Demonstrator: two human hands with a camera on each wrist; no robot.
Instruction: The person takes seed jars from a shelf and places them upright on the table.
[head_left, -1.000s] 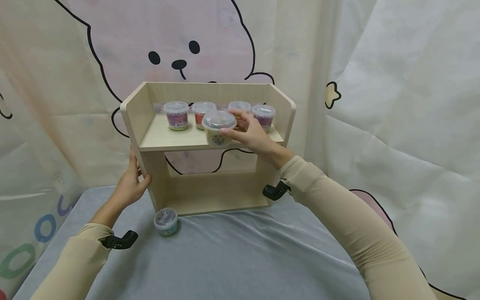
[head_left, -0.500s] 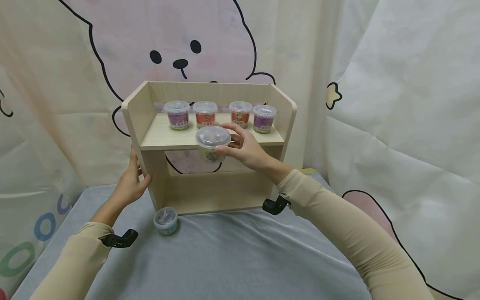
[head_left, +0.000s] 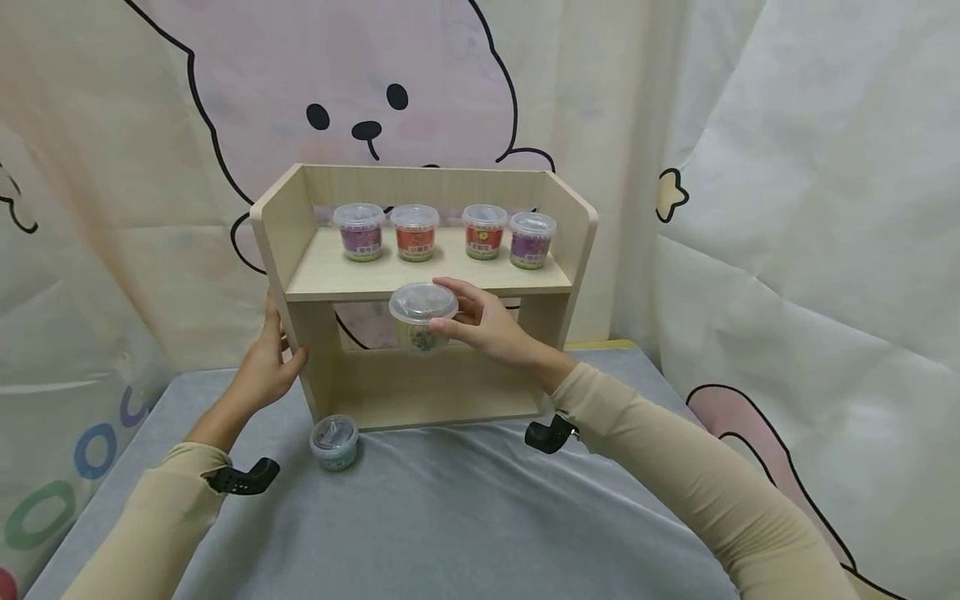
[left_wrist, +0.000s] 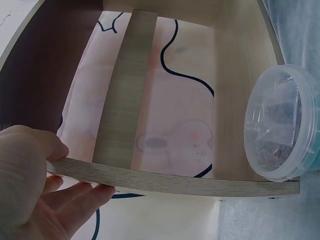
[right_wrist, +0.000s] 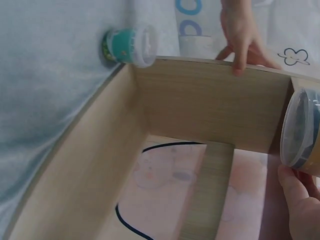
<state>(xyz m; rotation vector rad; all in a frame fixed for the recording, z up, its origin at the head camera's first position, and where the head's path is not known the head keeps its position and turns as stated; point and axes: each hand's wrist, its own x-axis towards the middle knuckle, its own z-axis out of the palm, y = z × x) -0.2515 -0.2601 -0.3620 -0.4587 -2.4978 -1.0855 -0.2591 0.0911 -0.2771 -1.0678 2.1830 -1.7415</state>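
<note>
My right hand (head_left: 491,329) pinches a lidded clear plastic tub (head_left: 422,315) with a yellowish label, thumb on the near side. It hangs in front of the small wooden shelf (head_left: 322,279), just below the level of its upper board. My left hand (head_left: 266,367) grips the shelf's left side panel; in the left wrist view the thumb (left_wrist: 57,150) lies over the panel's edge and the fingers are on its outer face. A teal-labelled tub (head_left: 334,443) stands on the table by the shelf's lower left corner.
On the upper board stand a purple tub (head_left: 361,242) and a red tub (head_left: 415,242) at left, another red tub (head_left: 484,242) and another purple tub (head_left: 530,248) at right. Grey-blue cloth (head_left: 465,508) covers the table. A printed curtain (head_left: 600,100) hangs behind.
My right hand has brought the yellowish tub down and slightly left, from in front of the upper board to below it. The left hand keeps its grip on the panel.
</note>
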